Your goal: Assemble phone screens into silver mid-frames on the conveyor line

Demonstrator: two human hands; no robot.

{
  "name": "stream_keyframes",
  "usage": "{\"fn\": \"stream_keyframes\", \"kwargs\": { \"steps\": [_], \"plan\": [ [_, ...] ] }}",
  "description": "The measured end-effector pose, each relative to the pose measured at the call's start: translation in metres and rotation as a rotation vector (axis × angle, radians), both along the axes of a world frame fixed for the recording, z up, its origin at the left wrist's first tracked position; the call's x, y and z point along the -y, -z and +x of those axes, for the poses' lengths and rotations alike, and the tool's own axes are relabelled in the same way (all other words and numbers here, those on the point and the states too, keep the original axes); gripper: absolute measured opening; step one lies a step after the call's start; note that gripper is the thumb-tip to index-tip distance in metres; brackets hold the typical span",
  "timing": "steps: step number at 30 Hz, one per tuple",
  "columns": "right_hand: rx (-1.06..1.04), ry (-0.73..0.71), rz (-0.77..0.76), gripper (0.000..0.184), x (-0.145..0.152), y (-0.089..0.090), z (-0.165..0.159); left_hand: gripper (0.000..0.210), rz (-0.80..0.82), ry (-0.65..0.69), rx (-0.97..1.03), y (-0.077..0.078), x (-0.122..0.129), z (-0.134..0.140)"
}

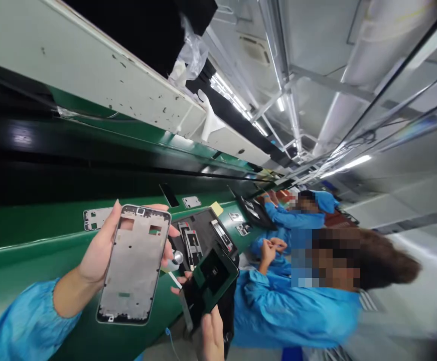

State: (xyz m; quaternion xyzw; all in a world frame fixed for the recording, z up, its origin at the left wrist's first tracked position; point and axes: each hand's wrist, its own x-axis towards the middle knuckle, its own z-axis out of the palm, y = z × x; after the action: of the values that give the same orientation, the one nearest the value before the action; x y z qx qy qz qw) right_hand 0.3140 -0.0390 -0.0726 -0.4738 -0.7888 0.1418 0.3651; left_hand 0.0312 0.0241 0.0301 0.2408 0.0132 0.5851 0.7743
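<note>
My left hand (98, 253) is closed around the edges of a grey metal phone frame (135, 265). Its flat inner face, with cutouts near the top, points toward me, and fingertips show past its right edge. Lower down and to the right, my right hand (213, 331) grips a dark, glossy phone-shaped part (213, 276), tilted, with fingers on both sides. Whether this is one piece or several together I cannot tell. Behind the two parts, a dark tray (203, 216) holds several narrow phone parts (193, 245). A round metal cap (178, 257) shows between my hands.
On the green bench (67, 245) lie another phone frame (94, 218), a black panel (169, 195) and a smaller grey plate (191, 202). A yellow note (216, 208) is near the tray. Co-workers in blue sleeves (293, 306) sit at right. A white beam (128, 75) crosses above.
</note>
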Motion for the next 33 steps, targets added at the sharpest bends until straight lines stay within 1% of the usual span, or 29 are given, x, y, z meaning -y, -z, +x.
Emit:
{"fn": "stream_keyframes", "kwargs": {
  "steps": [1,3,5,7,9,11,14,18,26,29,31,33],
  "plan": [
    [-0.063,-0.014,-0.004,0.059,0.001,-0.009,-0.005,0.058,0.020,-0.003,0.013,0.002,0.000,0.000],
    [-0.133,-0.050,0.000,0.058,0.000,-0.030,-0.017,0.060,0.029,-0.059,-0.006,0.010,-0.005,0.001],
    [-0.079,-0.076,-0.014,0.063,-0.005,-0.050,-0.029,0.065,0.007,-0.165,-0.084,0.020,-0.016,0.002],
    [-0.006,-0.074,-0.065,0.064,-0.012,-0.061,-0.038,0.072,-0.027,-0.255,-0.175,0.031,-0.028,0.002],
    [0.029,-0.068,-0.111,0.062,-0.016,-0.063,-0.040,0.073,-0.040,-0.293,-0.216,0.038,-0.039,0.000],
    [0.037,-0.071,-0.138,0.062,-0.016,-0.060,-0.039,0.072,-0.024,-0.297,-0.214,0.040,-0.044,-0.003],
    [0.053,-0.071,-0.171,0.064,-0.012,-0.057,-0.037,0.071,0.021,-0.285,-0.223,0.036,-0.043,-0.009],
    [0.064,-0.100,-0.172,0.064,-0.009,-0.063,-0.038,0.068,0.069,-0.293,-0.238,0.031,-0.038,-0.012],
    [0.068,-0.178,-0.192,0.066,-0.020,-0.075,-0.045,0.065,0.118,-0.278,-0.269,0.032,-0.038,-0.013],
    [0.032,-0.182,-0.194,0.066,-0.023,-0.075,-0.051,0.061,0.162,-0.266,-0.276,0.034,-0.037,-0.014],
    [-0.030,-0.155,-0.174,0.067,-0.022,-0.072,-0.058,0.056,0.208,-0.225,-0.281,0.035,-0.035,-0.017],
    [-0.115,-0.122,-0.141,0.070,-0.018,-0.066,-0.065,0.053,0.261,-0.164,-0.269,0.034,-0.031,-0.020]
  ]
}}
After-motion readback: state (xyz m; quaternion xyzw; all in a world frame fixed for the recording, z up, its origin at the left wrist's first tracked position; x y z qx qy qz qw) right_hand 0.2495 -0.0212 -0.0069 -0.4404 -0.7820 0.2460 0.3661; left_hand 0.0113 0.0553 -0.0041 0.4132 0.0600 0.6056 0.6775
